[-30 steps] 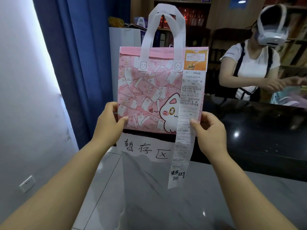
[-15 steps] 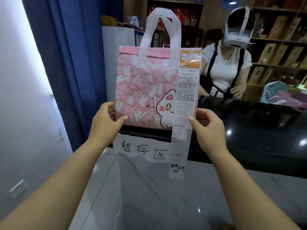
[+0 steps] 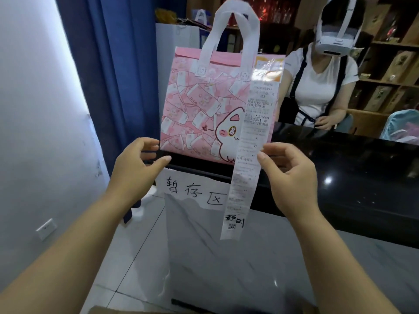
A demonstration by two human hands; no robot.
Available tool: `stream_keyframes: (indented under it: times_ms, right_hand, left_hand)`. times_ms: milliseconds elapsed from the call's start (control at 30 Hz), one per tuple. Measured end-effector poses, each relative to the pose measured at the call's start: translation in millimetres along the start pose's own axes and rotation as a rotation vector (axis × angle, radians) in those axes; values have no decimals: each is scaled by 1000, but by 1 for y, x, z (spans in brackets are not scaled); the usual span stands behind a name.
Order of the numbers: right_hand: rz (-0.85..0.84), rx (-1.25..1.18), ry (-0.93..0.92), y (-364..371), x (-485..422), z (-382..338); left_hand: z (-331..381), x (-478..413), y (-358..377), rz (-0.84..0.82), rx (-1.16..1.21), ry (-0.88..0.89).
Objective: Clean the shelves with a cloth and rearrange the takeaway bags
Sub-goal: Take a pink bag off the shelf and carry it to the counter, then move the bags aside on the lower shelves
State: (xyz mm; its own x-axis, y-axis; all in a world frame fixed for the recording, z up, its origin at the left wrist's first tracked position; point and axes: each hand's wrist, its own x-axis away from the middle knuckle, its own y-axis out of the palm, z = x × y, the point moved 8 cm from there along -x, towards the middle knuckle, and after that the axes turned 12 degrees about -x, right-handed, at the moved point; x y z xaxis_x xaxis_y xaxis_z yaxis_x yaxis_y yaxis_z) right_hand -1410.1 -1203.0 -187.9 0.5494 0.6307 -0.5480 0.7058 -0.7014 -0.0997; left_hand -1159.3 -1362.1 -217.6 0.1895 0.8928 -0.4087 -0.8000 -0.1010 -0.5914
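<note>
Nothing is being gripped by either hand: the left hand [image 3: 138, 166] is being held with fingers loosely spread just beside the lower left corner of the pink bag [image 3: 199, 114], and the right hand [image 3: 292, 175] with fingers relaxed at the edge of the long receipt [image 3: 247, 177], contact unclear. The bag is being supported upright at the front edge of the black table [image 3: 340, 166], its receipt hanging over a handwritten sign [image 3: 192, 191]. Behind, a headset [image 3: 335, 44] is being worn by a person [image 3: 317, 87] before wooden shelves [image 3: 390, 64].

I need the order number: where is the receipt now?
Head view, centre: the receipt hangs along the right edge of the pink bag, beside the right hand.
</note>
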Motion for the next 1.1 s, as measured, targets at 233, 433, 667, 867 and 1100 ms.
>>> stream_keyframes:
  times_ms: [233,433,667,867,1100]
  right_hand:
    - [-353,-114,35,72,26,-6]
    - [-739,1,27,150,92,-13]
    - [-1099,96,-177,202,215,-91]
    - [-1261,18,-327,204,352,-174]
    - [-1469,-91,-469,191,522,-267]
  left_hand:
    - [-30,62,-34,53,-139,-77]
    - [-68,145,-101,85,-367,-180]
    - [-79,288,-209,207,-618,-299]
    - [-65,457,-300,282,-770,-450]
    - [-31,653,-381,403,-854,-695]
